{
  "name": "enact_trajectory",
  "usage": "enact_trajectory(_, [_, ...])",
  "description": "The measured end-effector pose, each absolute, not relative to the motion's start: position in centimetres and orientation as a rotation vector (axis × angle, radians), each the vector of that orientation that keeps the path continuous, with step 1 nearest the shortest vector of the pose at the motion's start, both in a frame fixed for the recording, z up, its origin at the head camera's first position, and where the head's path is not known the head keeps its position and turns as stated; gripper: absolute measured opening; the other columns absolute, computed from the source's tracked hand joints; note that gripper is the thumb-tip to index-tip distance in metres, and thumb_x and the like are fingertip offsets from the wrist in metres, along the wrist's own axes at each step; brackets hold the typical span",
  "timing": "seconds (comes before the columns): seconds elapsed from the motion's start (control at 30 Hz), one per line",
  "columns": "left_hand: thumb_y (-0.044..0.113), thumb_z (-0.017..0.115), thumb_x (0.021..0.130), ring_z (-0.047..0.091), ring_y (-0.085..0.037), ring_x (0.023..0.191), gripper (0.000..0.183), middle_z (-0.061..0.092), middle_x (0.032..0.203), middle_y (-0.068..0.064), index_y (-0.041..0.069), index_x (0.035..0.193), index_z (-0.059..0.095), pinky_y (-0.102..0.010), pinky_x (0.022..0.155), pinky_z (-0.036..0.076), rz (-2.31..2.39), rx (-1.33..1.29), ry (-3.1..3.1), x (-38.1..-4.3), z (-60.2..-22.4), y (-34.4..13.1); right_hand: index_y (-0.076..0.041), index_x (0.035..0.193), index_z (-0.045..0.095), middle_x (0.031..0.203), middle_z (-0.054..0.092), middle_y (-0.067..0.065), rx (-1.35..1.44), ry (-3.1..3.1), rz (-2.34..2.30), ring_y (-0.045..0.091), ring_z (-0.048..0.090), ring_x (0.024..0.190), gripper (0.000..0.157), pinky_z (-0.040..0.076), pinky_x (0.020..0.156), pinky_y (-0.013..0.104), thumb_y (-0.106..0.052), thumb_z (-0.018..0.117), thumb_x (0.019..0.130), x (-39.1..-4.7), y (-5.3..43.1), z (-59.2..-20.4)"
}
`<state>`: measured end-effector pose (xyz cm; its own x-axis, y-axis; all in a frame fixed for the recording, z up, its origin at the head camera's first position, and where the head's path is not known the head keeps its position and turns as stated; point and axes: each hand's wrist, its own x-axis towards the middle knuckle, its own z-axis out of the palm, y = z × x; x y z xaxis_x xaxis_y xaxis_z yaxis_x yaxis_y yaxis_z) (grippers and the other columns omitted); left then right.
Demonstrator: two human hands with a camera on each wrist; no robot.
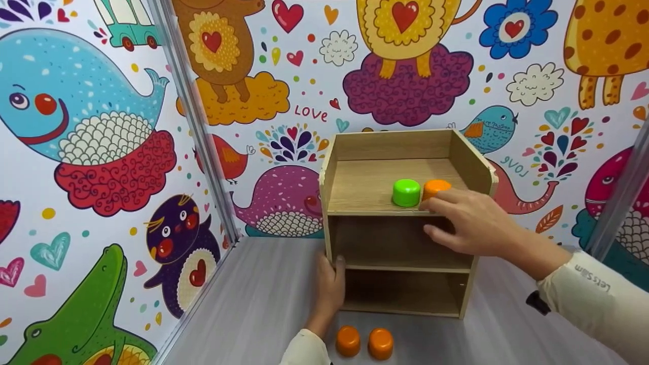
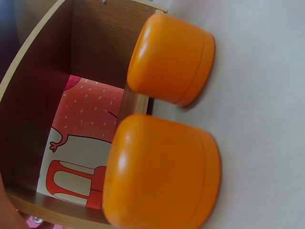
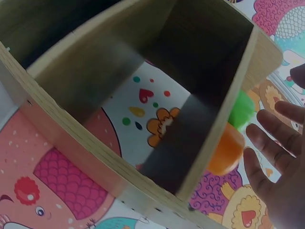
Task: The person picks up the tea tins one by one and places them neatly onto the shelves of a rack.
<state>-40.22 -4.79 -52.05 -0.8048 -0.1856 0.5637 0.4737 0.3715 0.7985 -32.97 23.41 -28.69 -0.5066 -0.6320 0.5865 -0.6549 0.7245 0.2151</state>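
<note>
My left hand (image 1: 329,286) grips the left side panel of a small wooden shelf unit (image 1: 400,267), thumb at its front edge. On its top tier stand a bright green rounded cylinder (image 1: 406,193) and, to the right, an orange one (image 1: 437,188), partly covered by my right hand (image 1: 474,225). In the right wrist view, that hand's fingers (image 3: 274,143) are spread and extended beside the orange cylinder (image 3: 227,151), holding nothing; the green one (image 3: 242,110) lies beyond. Two more orange cylinders (image 2: 167,59) (image 2: 159,174) stand on the table before the unit's bottom compartment.
The grey table (image 1: 263,284) carries the shelf unit, whose lower two compartments are open at the front. Cartoon-printed wall panels (image 1: 284,101) rise behind and at the left, joined by a metal corner post (image 1: 195,121).
</note>
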Motion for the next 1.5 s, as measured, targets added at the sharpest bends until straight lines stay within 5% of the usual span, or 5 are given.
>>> enact_trajectory(0.77, [0.029, 0.046, 0.098, 0.043, -0.013, 0.082, 0.026, 0.044, 0.090, -0.001, 0.008, 0.115, 0.043, -0.031, 0.074, 0.035, -1.382, -0.278, -2.031, -40.1, -51.7, -4.8, -0.028, 0.102, 0.064, 0.090, 0.060, -0.013, 1.049, -2.362, 0.037, 0.007, 0.052, 0.082, 0.026, 0.047, 0.075, 0.033, -0.046, 0.064, 0.082, -33.1, 21.3, -35.4])
enact_trajectory(1.17, [0.030, 0.045, 0.099, 0.040, -0.012, 0.078, 0.024, 0.040, 0.086, 0.000, 0.010, 0.111, 0.041, -0.029, 0.072, 0.033, -1.406, -0.306, -2.011, -40.4, -52.1, -4.9, -0.030, 0.106, 0.062, 0.097, 0.059, -0.011, 1.156, -2.397, 0.071, 0.009, 0.055, 0.087, 0.032, 0.048, 0.078, 0.045, -0.052, 0.059, 0.084, -33.3, 19.9, -39.4])
enact_trajectory(1.5, [0.029, 0.045, 0.099, 0.040, -0.012, 0.077, 0.025, 0.041, 0.086, -0.001, 0.011, 0.116, 0.042, -0.028, 0.069, 0.033, -1.414, -0.342, -1.989, -40.5, -52.1, -5.0, -0.031, 0.111, 0.060, 0.102, 0.059, -0.012, 1.233, -2.429, 0.135, 0.009, 0.058, 0.090, 0.033, 0.049, 0.077, 0.044, -0.051, 0.059, 0.085, -33.4, 19.0, -42.5])
